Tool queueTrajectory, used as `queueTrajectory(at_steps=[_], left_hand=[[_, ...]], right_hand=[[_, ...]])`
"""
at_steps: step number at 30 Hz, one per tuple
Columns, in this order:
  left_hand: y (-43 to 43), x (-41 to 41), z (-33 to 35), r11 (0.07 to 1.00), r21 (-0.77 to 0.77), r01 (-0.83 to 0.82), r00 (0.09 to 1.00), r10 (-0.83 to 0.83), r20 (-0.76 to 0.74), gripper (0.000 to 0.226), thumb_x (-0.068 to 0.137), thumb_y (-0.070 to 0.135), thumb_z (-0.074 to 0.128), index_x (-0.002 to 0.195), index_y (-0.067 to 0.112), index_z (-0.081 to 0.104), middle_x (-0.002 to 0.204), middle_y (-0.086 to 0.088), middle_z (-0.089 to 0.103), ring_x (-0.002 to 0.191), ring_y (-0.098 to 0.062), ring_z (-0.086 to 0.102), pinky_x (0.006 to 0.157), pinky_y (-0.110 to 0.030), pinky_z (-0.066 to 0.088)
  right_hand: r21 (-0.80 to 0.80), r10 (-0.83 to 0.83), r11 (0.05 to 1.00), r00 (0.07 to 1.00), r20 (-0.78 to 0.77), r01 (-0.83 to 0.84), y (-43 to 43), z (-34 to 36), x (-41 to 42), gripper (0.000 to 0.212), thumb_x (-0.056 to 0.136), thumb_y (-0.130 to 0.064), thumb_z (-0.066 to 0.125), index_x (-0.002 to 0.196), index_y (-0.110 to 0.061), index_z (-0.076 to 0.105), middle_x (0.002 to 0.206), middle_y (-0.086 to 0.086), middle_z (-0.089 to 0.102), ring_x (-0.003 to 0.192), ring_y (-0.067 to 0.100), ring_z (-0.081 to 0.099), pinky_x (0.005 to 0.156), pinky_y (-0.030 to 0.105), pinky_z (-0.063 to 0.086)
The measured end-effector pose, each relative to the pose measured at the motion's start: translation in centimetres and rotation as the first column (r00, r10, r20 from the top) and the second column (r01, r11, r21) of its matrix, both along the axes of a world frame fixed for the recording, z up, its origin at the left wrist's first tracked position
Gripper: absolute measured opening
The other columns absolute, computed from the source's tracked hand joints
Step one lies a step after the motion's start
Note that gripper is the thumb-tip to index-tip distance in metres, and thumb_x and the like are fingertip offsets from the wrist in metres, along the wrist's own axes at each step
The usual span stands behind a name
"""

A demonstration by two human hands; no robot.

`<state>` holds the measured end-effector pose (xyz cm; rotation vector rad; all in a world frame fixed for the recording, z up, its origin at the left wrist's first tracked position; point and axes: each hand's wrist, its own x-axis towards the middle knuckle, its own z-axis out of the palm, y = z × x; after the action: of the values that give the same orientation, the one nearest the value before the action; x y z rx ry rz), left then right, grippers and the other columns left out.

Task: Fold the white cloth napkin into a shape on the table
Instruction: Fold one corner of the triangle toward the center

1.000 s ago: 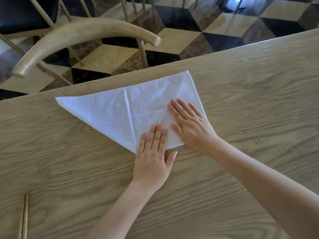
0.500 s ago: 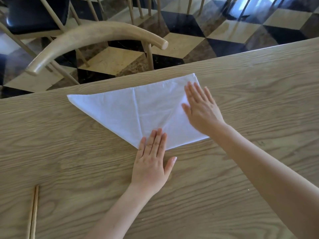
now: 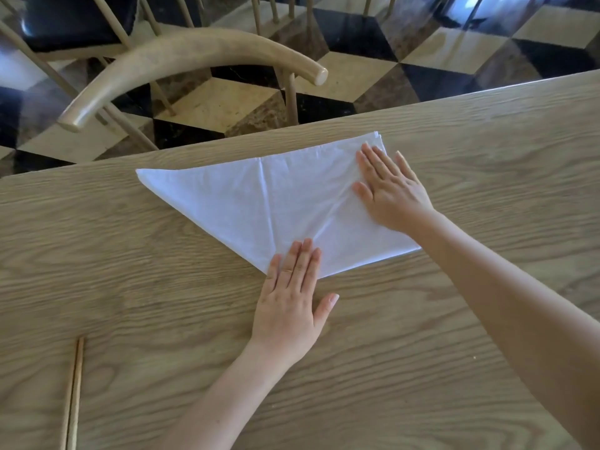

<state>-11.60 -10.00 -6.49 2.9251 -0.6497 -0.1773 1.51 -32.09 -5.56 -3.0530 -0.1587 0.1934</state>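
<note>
The white cloth napkin (image 3: 246, 203) lies flat on the wooden table (image 3: 130, 303), folded into a triangle-like shape with its right part doubled over. A crease runs down its middle. My left hand (image 3: 292, 300) lies flat with its fingertips pressing the napkin's near point. My right hand (image 3: 389, 190) rests palm down on the folded right flap, its fingers reaching toward the far right corner. Both hands hold nothing.
A pair of wooden chopsticks (image 3: 73, 394) lies at the near left of the table. Beyond the table's far edge stands a wooden chair with a curved backrest (image 3: 181, 63) over a checkered tile floor (image 3: 350, 76).
My right hand has slid away from me along the folded flap, from its near part toward the far right corner. My left hand has stayed on the near point.
</note>
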Motion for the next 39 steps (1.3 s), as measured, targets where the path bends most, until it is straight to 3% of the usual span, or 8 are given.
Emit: queueTrajectory(at_steps=[5,8,11,15,22,28,33,39], left_hand=[[1.6,-1.4,0.7,0.999,0.037,0.005,1.000,-0.005,-0.001,0.066,0.096,0.050,0.014,0.143,0.007,0.030,0.152,-0.007,0.027,0.141,-0.022,0.024,0.109,-0.048,0.021],[1.4,-1.4,1.9,0.997,-0.020,-0.076,0.996,0.077,0.050,0.065,0.098,0.048,0.012,0.139,0.005,0.039,0.148,-0.009,0.037,0.138,-0.024,0.031,0.108,-0.049,0.020],[-0.7,0.2,2.4,0.989,-0.121,-0.083,0.989,0.097,0.116,0.055,0.097,0.038,0.025,0.140,0.006,0.038,0.148,-0.011,0.035,0.138,-0.026,0.030,0.110,-0.049,0.020],[-3.3,1.4,0.6,0.993,-0.106,-0.042,0.998,0.047,0.048,0.058,0.094,0.038,0.028,0.140,0.005,0.036,0.147,-0.010,0.039,0.137,-0.025,0.032,0.109,-0.046,0.023],[-3.0,1.3,-0.2,0.999,-0.029,-0.016,0.999,0.017,0.033,0.065,0.093,0.045,0.023,0.141,0.002,0.032,0.151,-0.013,0.029,0.141,-0.026,0.023,0.110,-0.044,0.017],[-0.6,1.9,-0.2,0.999,-0.038,-0.030,0.997,0.033,0.069,0.058,0.094,0.043,0.027,0.140,0.009,0.038,0.148,-0.004,0.036,0.137,-0.019,0.034,0.109,-0.046,0.019],[2.9,3.7,0.4,0.994,0.025,-0.108,0.994,0.108,-0.012,0.082,0.085,0.061,-0.017,0.147,0.016,0.012,0.154,0.006,0.002,0.141,-0.008,-0.004,0.114,-0.038,-0.008],[7.7,5.1,0.3,0.970,0.059,-0.235,0.972,0.236,-0.004,0.070,0.084,0.053,-0.009,0.147,0.022,-0.003,0.154,0.009,-0.007,0.139,-0.003,-0.013,0.116,-0.037,-0.010]], right_hand=[[-0.007,-0.023,1.000,0.999,-0.044,0.022,-0.8,0.6,1.5,0.058,0.099,-0.042,0.013,0.149,-0.017,0.001,0.159,-0.005,-0.004,0.144,0.006,-0.008,0.118,0.034,-0.007],[0.186,-0.171,0.968,0.985,0.007,0.167,-0.1,1.8,0.3,0.056,0.100,-0.038,0.014,0.149,-0.014,0.002,0.159,0.000,-0.002,0.145,0.011,-0.005,0.119,0.032,-0.003],[0.322,-0.088,0.944,0.995,0.051,0.067,3.4,2.6,-3.2,0.054,0.101,-0.032,0.020,0.148,-0.010,0.007,0.158,0.004,0.002,0.145,0.014,-0.001,0.118,0.029,-0.002],[0.219,0.081,0.973,0.996,-0.020,-0.075,6.0,0.6,-5.8,0.054,0.101,-0.033,0.021,0.149,-0.013,0.008,0.159,0.000,0.001,0.145,0.010,-0.005,0.118,0.027,-0.005],[0.086,-0.119,0.989,0.993,-0.014,0.120,2.4,-0.3,0.5,0.059,0.099,-0.041,0.018,0.149,-0.013,0.002,0.159,-0.001,-0.002,0.145,0.010,-0.005,0.118,0.031,-0.007],[0.083,-0.123,0.989,0.992,-0.004,0.122,1.9,-0.3,1.3,0.059,0.099,-0.042,0.016,0.149,-0.014,0.001,0.159,-0.001,-0.004,0.144,0.009,-0.008,0.118,0.031,-0.008],[0.080,-0.117,0.990,0.993,0.014,0.115,1.7,-0.4,1.5,0.059,0.099,-0.042,0.016,0.149,-0.015,0.001,0.159,-0.002,-0.003,0.144,0.009,-0.008,0.117,0.031,-0.008],[0.076,-0.148,0.986,0.989,-0.003,0.148,2.3,0.1,1.2,0.059,0.098,-0.040,0.016,0.149,-0.014,0.001,0.159,-0.001,-0.004,0.144,0.010,-0.008,0.118,0.032,-0.009]])
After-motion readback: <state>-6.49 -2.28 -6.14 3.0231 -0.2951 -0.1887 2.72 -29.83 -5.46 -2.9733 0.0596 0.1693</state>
